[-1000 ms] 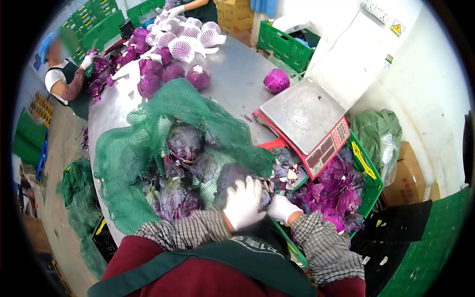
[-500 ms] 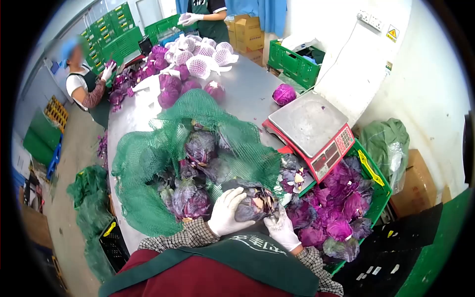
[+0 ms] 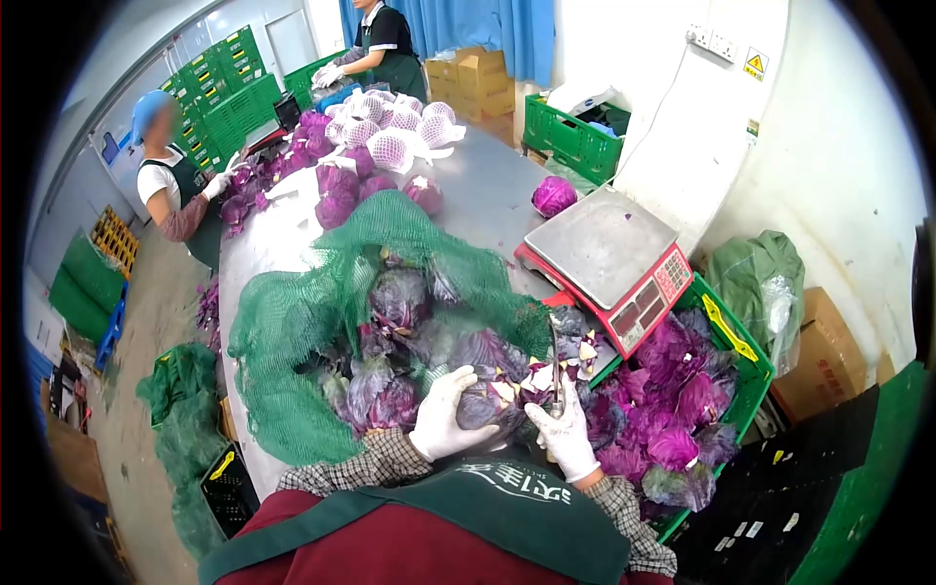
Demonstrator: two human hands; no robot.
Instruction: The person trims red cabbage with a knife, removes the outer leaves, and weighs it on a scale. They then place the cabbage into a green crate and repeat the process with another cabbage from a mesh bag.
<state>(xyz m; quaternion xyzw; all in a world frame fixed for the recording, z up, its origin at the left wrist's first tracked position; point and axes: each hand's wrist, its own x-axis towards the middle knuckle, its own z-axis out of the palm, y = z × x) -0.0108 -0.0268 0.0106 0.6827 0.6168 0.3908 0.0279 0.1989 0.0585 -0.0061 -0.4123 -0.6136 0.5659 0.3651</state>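
White-gloved, my left hand [image 3: 446, 417] holds a purple cabbage [image 3: 483, 407] by its left side, at the front edge of the steel table [image 3: 487, 175]. My right hand [image 3: 565, 429], also gloved, is closed round the handle of a knife [image 3: 557, 356], whose blade points up and away from me. The cabbage's pale cut stem faces the knife. Just beyond my hands, more dark purple cabbages [image 3: 398, 297] lie in an open green mesh bag [image 3: 283, 322]. Trimmed leaves and cabbages fill a green crate [image 3: 746, 390] at my right.
A red scale [image 3: 604, 249] stands right of the bag, with one cabbage [image 3: 554, 196] behind it. Net-wrapped cabbages [image 3: 393, 149] are piled at the far end. One co-worker [image 3: 180, 190] stands at the left side, another [image 3: 390, 49] at the back.
My right hand has come up from the cabbage's side, and the knife now shows upright in it. The held cabbage has turned and sits lower. The left co-worker's hands have lowered.
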